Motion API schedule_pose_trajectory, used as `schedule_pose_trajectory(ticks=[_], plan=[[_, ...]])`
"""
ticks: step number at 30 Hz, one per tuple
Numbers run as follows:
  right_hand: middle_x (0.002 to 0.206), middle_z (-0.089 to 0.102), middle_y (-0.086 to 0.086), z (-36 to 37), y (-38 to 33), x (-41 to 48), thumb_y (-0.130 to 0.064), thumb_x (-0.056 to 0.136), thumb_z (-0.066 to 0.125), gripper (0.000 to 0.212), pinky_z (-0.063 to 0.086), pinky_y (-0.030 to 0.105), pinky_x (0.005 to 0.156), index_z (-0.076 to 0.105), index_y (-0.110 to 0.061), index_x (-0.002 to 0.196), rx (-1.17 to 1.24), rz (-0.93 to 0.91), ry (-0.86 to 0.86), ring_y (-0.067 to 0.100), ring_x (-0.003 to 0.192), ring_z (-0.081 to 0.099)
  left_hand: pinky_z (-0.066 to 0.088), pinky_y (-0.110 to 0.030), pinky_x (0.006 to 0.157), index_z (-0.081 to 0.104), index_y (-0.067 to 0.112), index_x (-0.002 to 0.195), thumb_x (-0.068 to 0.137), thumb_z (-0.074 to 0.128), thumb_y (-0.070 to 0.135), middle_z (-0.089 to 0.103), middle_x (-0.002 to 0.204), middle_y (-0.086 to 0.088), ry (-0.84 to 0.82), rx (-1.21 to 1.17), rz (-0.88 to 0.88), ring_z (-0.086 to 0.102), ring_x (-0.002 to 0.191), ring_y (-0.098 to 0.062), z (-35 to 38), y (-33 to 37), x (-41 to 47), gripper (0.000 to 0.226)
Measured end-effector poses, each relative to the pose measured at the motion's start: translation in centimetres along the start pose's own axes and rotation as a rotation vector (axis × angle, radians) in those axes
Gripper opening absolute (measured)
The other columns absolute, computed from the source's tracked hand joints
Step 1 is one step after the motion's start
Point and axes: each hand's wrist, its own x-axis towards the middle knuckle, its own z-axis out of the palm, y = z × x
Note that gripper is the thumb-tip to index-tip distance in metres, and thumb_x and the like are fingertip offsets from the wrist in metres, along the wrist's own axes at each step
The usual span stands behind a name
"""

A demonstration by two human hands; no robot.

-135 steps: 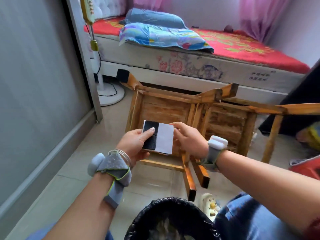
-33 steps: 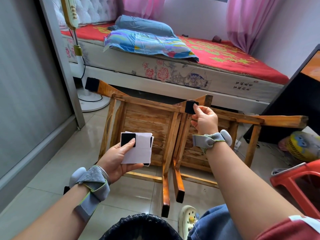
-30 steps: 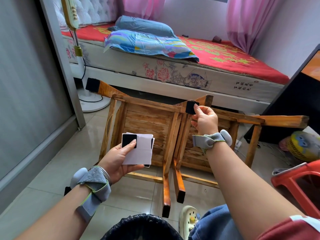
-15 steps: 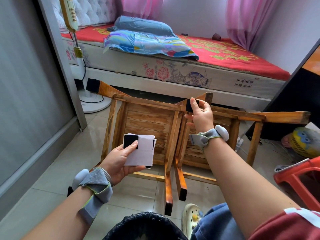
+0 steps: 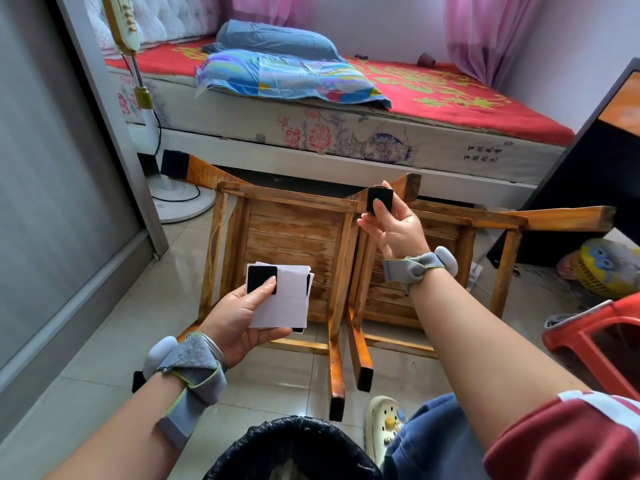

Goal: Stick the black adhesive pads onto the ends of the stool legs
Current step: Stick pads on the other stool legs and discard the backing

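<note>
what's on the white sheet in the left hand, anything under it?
One black pad sits at the top-left corner of the white sheet, under the thumb of the left hand. Beneath, a second sheet and dark slivers peek out right and bottom; the rest is covered.

Two wooden stools, the left stool (image 5: 294, 244) and the right stool (image 5: 450, 271), lie tipped over side by side, their undersides and legs turned toward the person. A square black pad (image 5: 175, 163) is stuck on the end of the left stool's far left leg. The right hand (image 5: 391, 230) pinches a second pad (image 5: 380, 200) flat against the end of that stool's far right leg. The left hand (image 5: 239, 317) holds white backing sheets (image 5: 287, 303), its thumb on a third pad (image 5: 261, 278) at the top sheet's upper left corner. The right stool's outer leg (image 5: 571, 220) ends in bare wood
</note>
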Motion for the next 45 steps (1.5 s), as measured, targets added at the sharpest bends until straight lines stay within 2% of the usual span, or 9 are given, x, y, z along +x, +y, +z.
schedule_pose_trajectory(ticks=[5,10,13,15,17,23,27,31,45], plan=[[0.114,0.059,0.008,0.0,0.0,0.1,-0.013,0.091,0.056,0.050,0.057,0.035,0.084,0.041,-0.016,0.139,-0.079,-0.024,-0.041,0.020,0.094,0.065,0.057,-0.035,0.049,0.061,0.015,0.104,0.079,0.064,0.030,0.062,0.101,-0.017,-0.012,-0.023,-0.003,0.071,0.079,-0.031,0.3,0.3,-0.2,0.029],[0.124,0.057,0.009,1.1,-0.1,-0.7,-0.019,0.091,0.059,0.055,0.060,0.029,0.071,0.037,-0.020,0.141,-0.203,-0.047,0.120,0.017,0.092,0.068,0.056,-0.033,0.048,0.062,0.015,0.102,0.076,0.066,0.032,0.064,0.097,-0.015,-0.006,-0.015,0.003,0.072,0.074,-0.027,0.5,0.2,-1.2,0.031],[0.136,0.048,0.016,1.8,-0.5,-1.7,-0.027,0.088,0.063,0.067,0.060,0.035,0.076,0.029,-0.012,0.143,-0.276,0.183,0.149,0.022,0.097,0.066,0.057,-0.033,0.049,0.061,0.015,0.103,0.068,0.070,0.027,0.064,0.098,-0.014,-0.035,-0.007,0.024,0.072,0.076,-0.026,0.4,0.3,-1.8,0.039],[0.134,0.050,0.021,2.5,-1.4,-3.2,-0.027,0.088,0.063,0.047,0.061,0.035,0.069,0.044,-0.002,0.123,-0.299,0.412,0.000,0.024,0.096,0.065,0.058,-0.033,0.051,0.059,0.014,0.106,0.064,0.071,0.016,0.062,0.104,-0.015,-0.078,0.022,0.042,0.070,0.083,-0.030,0.3,0.6,-2.1,0.044],[0.124,0.057,0.017,3.5,-1.9,-4.9,-0.023,0.091,0.059,0.043,0.060,0.030,0.059,0.044,-0.006,0.128,-0.312,0.525,-0.185,0.024,0.094,0.063,0.058,-0.033,0.052,0.057,0.011,0.108,0.062,0.069,0.005,0.061,0.107,-0.018,-0.111,0.039,0.044,0.069,0.086,-0.034,0.2,0.8,-2.2,0.047],[0.098,0.065,-0.009,5.2,-2.1,-7.9,-0.031,0.086,0.064,0.055,0.054,0.017,0.076,0.043,-0.025,0.136,-0.983,-0.115,-0.434,0.003,0.083,0.063,0.058,-0.031,0.048,0.064,0.002,0.100,0.064,0.069,0.005,0.074,0.087,-0.015,-0.260,0.182,0.001,0.071,0.080,-0.033,0.4,1.0,-2.7,0.037],[0.103,0.069,-0.006,5.8,-2.0,-8.3,-0.027,0.088,0.062,0.052,0.052,0.012,0.067,0.043,-0.031,0.136,-1.009,-0.089,-0.621,0.005,0.088,0.063,0.057,-0.029,0.045,0.066,0.003,0.097,0.066,0.071,0.010,0.074,0.082,-0.015,-0.278,0.243,-0.001,0.071,0.075,-0.031,0.4,0.8,-3.1,0.032],[0.106,0.070,-0.001,6.0,-2.3,-8.6,-0.017,0.087,0.063,0.043,0.059,0.024,0.075,0.055,-0.030,0.128,-0.945,-0.112,-0.750,0.010,0.093,0.068,0.057,-0.029,0.046,0.067,0.006,0.096,0.065,0.073,0.015,0.073,0.082,-0.014,-0.278,0.266,0.007,0.071,0.075,-0.030,0.3,1.0,-3.2,0.033],[0.108,0.071,0.002,6.0,-1.6,-8.7,-0.018,0.084,0.067,0.030,0.053,0.016,0.078,0.068,-0.017,0.114,-1.026,-0.244,-0.743,0.010,0.089,0.066,0.053,-0.025,0.040,0.069,0.010,0.088,0.061,0.074,0.021,0.071,0.069,-0.006,-0.247,0.356,0.032,0.067,0.057,-0.020,0.1,0.6,-3.2,0.029]])
